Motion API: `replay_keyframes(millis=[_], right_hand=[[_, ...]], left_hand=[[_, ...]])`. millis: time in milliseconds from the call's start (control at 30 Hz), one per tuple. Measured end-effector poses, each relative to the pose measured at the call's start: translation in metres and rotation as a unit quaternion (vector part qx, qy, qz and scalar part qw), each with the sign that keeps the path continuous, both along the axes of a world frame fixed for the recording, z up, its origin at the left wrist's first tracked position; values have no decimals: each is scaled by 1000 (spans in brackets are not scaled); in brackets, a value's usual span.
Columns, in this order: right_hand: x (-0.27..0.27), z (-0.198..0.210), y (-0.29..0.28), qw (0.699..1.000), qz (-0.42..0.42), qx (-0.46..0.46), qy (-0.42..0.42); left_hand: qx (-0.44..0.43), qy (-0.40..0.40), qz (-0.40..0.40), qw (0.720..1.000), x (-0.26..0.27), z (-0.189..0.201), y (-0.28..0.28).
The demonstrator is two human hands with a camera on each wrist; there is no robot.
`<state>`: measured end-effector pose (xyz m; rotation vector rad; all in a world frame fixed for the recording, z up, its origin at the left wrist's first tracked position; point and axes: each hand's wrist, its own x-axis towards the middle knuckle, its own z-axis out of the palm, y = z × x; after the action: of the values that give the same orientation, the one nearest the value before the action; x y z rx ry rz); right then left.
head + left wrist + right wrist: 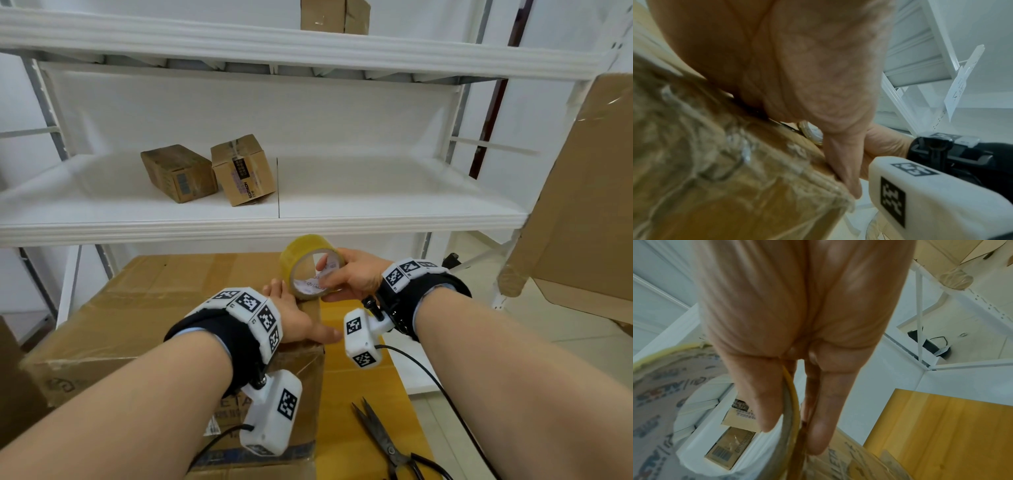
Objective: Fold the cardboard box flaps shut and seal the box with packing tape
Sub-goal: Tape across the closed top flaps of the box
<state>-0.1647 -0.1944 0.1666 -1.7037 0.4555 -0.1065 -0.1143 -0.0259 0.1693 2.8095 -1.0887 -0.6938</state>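
Observation:
A large closed cardboard box [164,308] stands on a yellow wooden table [359,421]. My left hand [294,318] lies flat on the box's top near its right edge, fingers straight, thumb [844,170] along the corner. My right hand [352,274] grips a roll of yellowish packing tape [308,265], fingers through its core [663,394], just above the box's right edge. The tape roll's rim [812,134] shows small beyond my left palm.
Black scissors [387,442] lie on the table at the front right. Two small cardboard boxes [209,171] sit on the white shelf [376,192] behind. A big cardboard sheet [582,205] leans at the right. Another box [335,15] stands on the top shelf.

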Motion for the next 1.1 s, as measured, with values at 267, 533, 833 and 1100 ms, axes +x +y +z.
replay_keyframes(millis=[267, 533, 833, 1100], right_hand=[[-9, 15, -2, 999, -38, -32, 8], [-34, 18, -14, 993, -105, -45, 31], [-38, 11, -13, 992, -120, -7, 25], [-42, 3, -17, 993, -108, 16, 40]], left_hand=[[0, -17, -1, 1000, 3, -3, 0], [-7, -51, 8, 999, -5, -5, -7], [-2, -51, -56, 997, -13, 5, -23], [-11, -51, -60, 997, -11, 3, -23]])
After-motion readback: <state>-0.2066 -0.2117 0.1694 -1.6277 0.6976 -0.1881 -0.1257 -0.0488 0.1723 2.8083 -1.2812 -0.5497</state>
